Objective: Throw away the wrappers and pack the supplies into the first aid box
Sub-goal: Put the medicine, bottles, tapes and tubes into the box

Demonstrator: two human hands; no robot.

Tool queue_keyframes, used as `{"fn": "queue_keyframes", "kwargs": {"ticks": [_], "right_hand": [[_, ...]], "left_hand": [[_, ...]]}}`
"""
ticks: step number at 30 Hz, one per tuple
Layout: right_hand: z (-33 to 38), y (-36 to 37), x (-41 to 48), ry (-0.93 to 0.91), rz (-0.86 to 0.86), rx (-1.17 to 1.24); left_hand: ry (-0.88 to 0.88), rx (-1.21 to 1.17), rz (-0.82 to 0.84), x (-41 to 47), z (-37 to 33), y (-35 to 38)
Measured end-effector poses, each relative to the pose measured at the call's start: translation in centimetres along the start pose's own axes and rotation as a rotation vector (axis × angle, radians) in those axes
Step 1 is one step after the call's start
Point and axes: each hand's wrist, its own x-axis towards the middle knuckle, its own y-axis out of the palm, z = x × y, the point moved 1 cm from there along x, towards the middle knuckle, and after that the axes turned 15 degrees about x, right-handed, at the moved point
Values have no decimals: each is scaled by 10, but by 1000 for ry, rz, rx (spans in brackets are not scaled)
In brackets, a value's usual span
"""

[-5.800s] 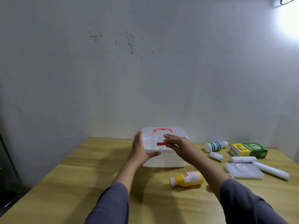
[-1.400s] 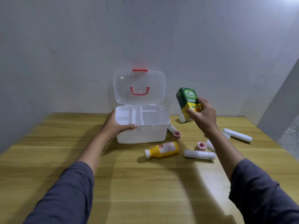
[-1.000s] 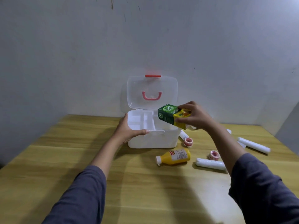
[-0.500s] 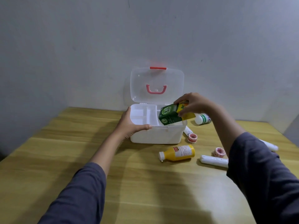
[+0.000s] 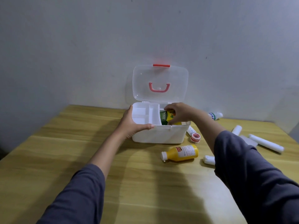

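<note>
The white first aid box [image 5: 159,135] stands open against the wall, its clear lid [image 5: 160,84] upright with a red handle. My left hand [image 5: 131,124] grips the box's front left rim. Inside the right compartment my right hand [image 5: 178,113] holds a green and yellow carton [image 5: 165,118], partly hidden by my fingers. A yellow bottle [image 5: 180,153] lies on its side in front of the box. A tape roll [image 5: 195,136] and a small tube [image 5: 191,130] lie by the box's right side.
On the wooden table [image 5: 64,159] to the right lie several white gauze rolls, one long [image 5: 265,143], one short [image 5: 236,130], one partly behind my sleeve [image 5: 209,159]. A white and green bottle [image 5: 214,115] lies near the wall. A flat white pack [image 5: 250,140] shows beside my right arm.
The box was shut, then opened. My right hand lifted the carton from the table's right side, carried it left and lowered it into the right compartment. My left hand stayed on the box.
</note>
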Motion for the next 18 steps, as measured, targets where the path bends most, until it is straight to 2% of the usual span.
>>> {"fn": "queue_keyframes", "kwargs": {"ticks": [12,18], "right_hand": [[9,13,6,-94,-20,-268],[14,20,11,-123,-31,-166]], "left_hand": [[27,-11,2,1,1,0],[30,-19,6,-1,-4,-1]]}}
